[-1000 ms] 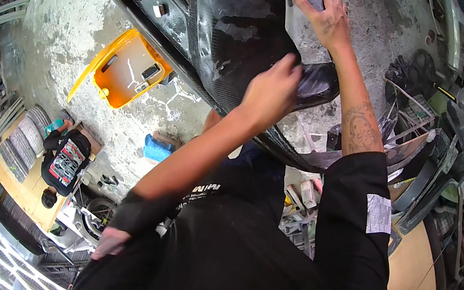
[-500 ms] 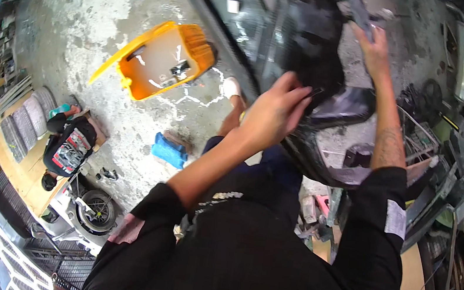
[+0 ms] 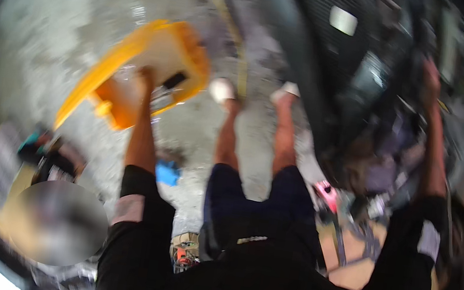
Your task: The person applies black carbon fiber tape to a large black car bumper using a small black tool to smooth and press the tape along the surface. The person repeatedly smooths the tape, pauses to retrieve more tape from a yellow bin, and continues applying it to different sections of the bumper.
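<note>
My left hand (image 3: 145, 76) reaches down over a yellow plastic tub (image 3: 195, 51) on the floor; blur hides its fingers, so I cannot tell if they close on anything. Beside the hand, a small black rectangular piece (image 3: 174, 80) lies in the tub. To the right, a large black panel with a woven, carbon-like texture (image 3: 331, 52) leans across the view and carries a white square patch (image 3: 343, 20). My right hand (image 3: 431, 81) is at the far right edge of that panel, smeared by motion; whether it grips the panel is unclear.
A yellow hose or cord (image 3: 226, 16) runs over the stained concrete floor toward my feet. A blue bundle (image 3: 167, 172) lies left of my legs. A pink object (image 3: 327, 195) and scattered clutter sit at the lower right. Another person (image 3: 54, 161) is at the left.
My left hand has left the black panel and moved left to the tub. The panel and my right hand have shifted right in view. My head has moved, blurring everything.
</note>
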A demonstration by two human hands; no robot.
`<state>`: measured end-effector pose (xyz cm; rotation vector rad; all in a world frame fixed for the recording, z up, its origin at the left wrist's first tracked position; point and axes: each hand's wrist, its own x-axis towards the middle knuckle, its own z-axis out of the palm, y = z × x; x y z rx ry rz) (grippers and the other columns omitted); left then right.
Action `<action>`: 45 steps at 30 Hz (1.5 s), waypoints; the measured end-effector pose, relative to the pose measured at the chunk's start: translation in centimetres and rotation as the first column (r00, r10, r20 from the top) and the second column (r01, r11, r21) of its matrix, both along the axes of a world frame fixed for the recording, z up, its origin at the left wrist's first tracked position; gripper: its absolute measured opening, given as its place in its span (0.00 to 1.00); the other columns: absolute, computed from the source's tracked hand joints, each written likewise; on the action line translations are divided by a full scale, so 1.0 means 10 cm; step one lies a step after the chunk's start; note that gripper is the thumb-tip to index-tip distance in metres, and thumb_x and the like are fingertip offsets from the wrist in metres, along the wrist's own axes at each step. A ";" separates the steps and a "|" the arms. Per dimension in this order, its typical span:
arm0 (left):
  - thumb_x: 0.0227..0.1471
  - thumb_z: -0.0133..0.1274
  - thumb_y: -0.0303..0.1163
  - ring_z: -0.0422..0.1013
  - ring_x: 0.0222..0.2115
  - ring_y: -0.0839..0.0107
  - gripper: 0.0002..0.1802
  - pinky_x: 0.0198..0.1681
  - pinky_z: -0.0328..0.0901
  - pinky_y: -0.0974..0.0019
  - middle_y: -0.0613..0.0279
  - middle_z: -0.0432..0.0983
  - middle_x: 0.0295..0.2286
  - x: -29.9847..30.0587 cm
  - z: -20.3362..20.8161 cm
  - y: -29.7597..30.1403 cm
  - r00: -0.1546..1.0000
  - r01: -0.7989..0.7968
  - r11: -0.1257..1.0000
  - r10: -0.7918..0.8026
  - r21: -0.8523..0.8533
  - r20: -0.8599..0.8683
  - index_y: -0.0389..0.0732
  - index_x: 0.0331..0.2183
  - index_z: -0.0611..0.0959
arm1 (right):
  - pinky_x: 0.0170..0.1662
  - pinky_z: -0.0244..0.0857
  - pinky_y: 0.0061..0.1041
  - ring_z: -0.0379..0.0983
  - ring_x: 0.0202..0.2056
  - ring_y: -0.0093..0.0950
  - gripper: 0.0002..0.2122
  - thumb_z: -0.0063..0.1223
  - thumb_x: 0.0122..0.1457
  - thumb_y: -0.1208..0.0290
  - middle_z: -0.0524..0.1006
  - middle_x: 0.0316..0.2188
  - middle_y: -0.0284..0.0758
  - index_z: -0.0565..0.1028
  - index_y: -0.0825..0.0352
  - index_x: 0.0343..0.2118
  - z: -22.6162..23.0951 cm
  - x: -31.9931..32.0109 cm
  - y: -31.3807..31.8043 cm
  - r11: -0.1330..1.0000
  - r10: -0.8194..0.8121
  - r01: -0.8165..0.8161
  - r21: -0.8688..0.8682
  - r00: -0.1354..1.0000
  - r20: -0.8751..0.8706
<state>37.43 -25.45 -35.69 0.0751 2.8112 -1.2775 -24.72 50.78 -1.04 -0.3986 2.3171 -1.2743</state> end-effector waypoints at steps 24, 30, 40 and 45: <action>0.54 0.56 0.20 0.73 0.48 0.53 0.21 0.47 0.73 0.59 0.52 0.75 0.46 -3.10 5.24 5.40 0.989 -0.067 -0.302 0.107 0.951 0.103 0.34 0.51 0.81 | 0.56 0.70 0.40 0.70 0.54 0.47 0.21 0.51 0.64 0.75 0.74 0.49 0.44 0.77 0.43 0.58 0.42 0.57 -0.52 0.803 0.574 -0.150 0.576 0.454 -0.682; 0.44 0.57 0.15 0.72 0.44 0.52 0.29 0.43 0.73 0.54 0.53 0.75 0.40 -2.73 5.16 5.53 0.989 -0.097 -0.188 0.095 0.977 0.117 0.33 0.52 0.80 | 0.58 0.68 0.44 0.70 0.55 0.51 0.18 0.52 0.67 0.59 0.71 0.55 0.50 0.76 0.36 0.58 0.29 0.67 -0.55 0.864 0.285 0.009 0.504 0.816 -0.503; 0.44 0.59 0.15 0.73 0.44 0.54 0.31 0.44 0.73 0.57 0.54 0.75 0.42 -2.77 5.06 5.61 0.996 -0.071 -0.129 0.039 0.989 0.077 0.36 0.54 0.80 | 0.59 0.67 0.46 0.69 0.58 0.52 0.19 0.52 0.67 0.58 0.72 0.57 0.50 0.73 0.31 0.60 0.41 0.65 -0.44 0.762 0.549 -0.049 0.646 0.578 -0.603; 0.48 0.61 0.16 0.75 0.39 0.51 0.24 0.42 0.73 0.57 0.53 0.77 0.41 -3.19 4.98 5.76 0.995 -0.046 -0.066 0.082 0.997 0.052 0.37 0.49 0.84 | 0.58 0.68 0.44 0.69 0.58 0.50 0.24 0.50 0.65 0.71 0.73 0.55 0.49 0.73 0.34 0.61 0.44 0.67 -0.57 0.787 0.537 -0.059 0.614 0.555 -0.636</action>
